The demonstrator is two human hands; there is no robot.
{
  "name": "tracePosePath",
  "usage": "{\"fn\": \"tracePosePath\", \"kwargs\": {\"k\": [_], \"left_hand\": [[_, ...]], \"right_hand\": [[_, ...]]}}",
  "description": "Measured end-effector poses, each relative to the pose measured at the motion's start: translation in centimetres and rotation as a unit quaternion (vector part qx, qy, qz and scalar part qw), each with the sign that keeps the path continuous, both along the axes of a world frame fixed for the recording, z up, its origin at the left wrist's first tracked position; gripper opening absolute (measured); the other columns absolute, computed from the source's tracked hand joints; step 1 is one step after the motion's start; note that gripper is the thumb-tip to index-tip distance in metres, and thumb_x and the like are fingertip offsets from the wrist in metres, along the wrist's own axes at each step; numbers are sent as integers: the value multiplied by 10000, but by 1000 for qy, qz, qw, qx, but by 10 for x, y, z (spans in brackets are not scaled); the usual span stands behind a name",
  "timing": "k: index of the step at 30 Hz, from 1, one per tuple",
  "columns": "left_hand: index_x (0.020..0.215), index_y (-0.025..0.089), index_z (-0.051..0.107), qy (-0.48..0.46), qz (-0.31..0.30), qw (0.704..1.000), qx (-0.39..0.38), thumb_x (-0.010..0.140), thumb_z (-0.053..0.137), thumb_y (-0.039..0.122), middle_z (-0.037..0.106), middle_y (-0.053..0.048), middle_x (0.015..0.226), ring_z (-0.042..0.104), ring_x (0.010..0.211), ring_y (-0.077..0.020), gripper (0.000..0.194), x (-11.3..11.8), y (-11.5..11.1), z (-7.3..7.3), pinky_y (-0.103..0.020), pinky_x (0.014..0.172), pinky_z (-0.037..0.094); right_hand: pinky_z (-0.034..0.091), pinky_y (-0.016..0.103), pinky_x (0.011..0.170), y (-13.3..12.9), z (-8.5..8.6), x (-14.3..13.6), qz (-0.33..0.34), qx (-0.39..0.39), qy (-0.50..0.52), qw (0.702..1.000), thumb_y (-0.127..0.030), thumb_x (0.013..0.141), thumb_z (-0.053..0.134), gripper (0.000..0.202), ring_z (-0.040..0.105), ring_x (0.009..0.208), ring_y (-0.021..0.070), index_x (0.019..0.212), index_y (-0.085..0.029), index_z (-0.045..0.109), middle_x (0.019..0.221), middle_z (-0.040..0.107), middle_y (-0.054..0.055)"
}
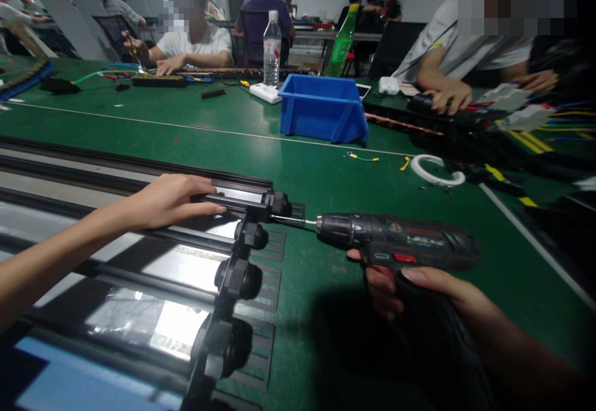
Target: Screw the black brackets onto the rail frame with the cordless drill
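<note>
Several long black-edged metal bars lie side by side on the left, with black cable glands and slotted black tabs at their right ends. My left hand holds the farthest bar near its end, thumb on the near side and fingers over the top. In my right hand is a black cordless drill, gripped by its handle with the index finger around the trigger area. Its long thin bit points left and meets the end of the farthest bar; the exact contact point is too small to make out.
Beyond the bars stand a blue bin, a clear water bottle and a green bottle. A white ring and short wires lie on the green table. Co-workers sit across, with cables at the right.
</note>
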State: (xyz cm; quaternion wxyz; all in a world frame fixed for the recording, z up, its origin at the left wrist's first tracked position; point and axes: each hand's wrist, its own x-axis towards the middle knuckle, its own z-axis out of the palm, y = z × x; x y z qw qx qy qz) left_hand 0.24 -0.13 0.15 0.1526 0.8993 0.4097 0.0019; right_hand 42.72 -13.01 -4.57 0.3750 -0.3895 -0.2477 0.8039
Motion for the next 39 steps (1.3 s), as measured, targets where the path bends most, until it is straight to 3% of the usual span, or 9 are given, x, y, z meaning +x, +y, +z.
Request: {"fn": "tracePosePath", "kwargs": {"k": [8, 20, 24, 39], "left_hand": [[860, 191, 620, 3, -2, 1000, 2, 1013, 499, 569, 628, -25, 861, 613, 797, -178, 425, -1, 1, -1, -251, 681, 358], [925, 196, 652, 6, 8, 1000, -2, 1014, 482, 591, 638, -33, 911, 621, 852, -198, 439, 0, 0, 1, -258, 697, 358], [922, 193, 654, 7, 6, 1000, -3, 1014, 480, 592, 637, -34, 903, 618, 846, -199, 445, 0, 0, 1, -257, 692, 354], [915, 194, 642, 1, 7, 1000, -2, 1012, 496, 588, 629, -18, 899, 618, 843, -182, 431, -2, 1, -1, -247, 694, 351]], "right_hand": [[491, 342, 593, -1, 0, -1, 10, 13, -12, 1000, -323, 822, 753, 482, 539, 570, 146, 1278, -178, 691, 716, 563, 4], [517, 325, 593, -1, 3, -2, 3, 5, -7, 1000, -324, 794, 797, 482, 590, 606, 151, 1250, -185, 721, 743, 608, 13], [515, 326, 578, -2, 0, -1, 2, 12, -1, 1000, -315, 800, 782, 464, 549, 563, 132, 1249, -215, 724, 723, 595, 0], [531, 340, 645, -1, 1, 1, 3, -3, 10, 1000, -323, 804, 789, 489, 597, 656, 163, 1266, -180, 716, 805, 614, 23]]}}
